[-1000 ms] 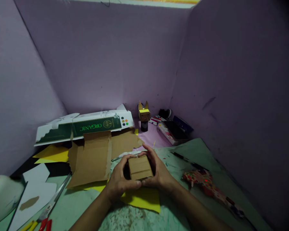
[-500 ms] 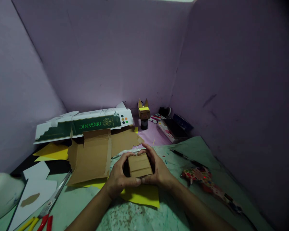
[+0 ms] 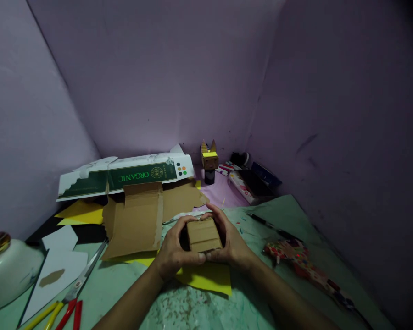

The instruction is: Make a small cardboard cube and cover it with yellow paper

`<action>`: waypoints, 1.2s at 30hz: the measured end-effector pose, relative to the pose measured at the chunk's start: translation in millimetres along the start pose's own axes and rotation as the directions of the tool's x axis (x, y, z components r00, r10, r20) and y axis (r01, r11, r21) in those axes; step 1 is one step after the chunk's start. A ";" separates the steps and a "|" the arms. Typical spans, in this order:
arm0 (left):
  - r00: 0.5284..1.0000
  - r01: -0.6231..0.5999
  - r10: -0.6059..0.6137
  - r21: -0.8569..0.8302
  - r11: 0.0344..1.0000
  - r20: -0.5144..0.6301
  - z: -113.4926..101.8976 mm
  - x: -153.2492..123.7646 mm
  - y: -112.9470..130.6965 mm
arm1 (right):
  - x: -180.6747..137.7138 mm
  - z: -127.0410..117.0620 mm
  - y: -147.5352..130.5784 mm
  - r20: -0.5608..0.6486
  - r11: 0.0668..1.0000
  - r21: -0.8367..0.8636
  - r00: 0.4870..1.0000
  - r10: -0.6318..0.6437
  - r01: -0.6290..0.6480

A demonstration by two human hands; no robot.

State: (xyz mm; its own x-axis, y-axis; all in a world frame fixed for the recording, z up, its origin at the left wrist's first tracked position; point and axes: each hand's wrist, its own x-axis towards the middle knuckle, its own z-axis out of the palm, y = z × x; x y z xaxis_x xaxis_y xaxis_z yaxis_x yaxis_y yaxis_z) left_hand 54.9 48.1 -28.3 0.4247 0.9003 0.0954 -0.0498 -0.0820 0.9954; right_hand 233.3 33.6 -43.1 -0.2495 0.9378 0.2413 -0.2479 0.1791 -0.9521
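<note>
Your left hand and right hand grasp a small cardboard box between them, one at each side. Your fingers curve around its sides and far edge, and your thumbs lie along the near edge, their tips close together. The box is in front of you, near the middle of the view, its ridged top face up. A yellow sheet lies under your hands on the green cloth; whether the box touches it, you cannot tell from here.

Just beyond your left hand is a creased brown cardboard piece, and behind it a white and green carton marked ORGANIC, its lettering upside down. More yellow paper lies to the left of the cardboard piece. Nearer you on that side are white cutouts, scissors and a rounded white vessel at the edge of view.

At the back, a small figure with pointed ears stands upright near some markers. To their right, a dark slab lies on a pale box. On your right, a dark stick lies beyond a flower-patterned tool showing a red light.
</note>
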 end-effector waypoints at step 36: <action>1.000 0.011 -0.011 0.012 1.000 -0.011 1.8 -0.5 2.5 | -0.7 2.7 -7.1 -0.011 0.999 -0.027 0.999 0.030 -0.031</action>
State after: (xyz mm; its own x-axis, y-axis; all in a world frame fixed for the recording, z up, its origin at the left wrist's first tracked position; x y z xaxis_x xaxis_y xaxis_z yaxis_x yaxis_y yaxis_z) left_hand 56.1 46.7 -25.9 0.4153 0.9058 0.0842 -0.0343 -0.0769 0.9964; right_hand 232.8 30.9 -36.1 -0.2462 0.9461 0.2103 -0.2146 0.1584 -0.9638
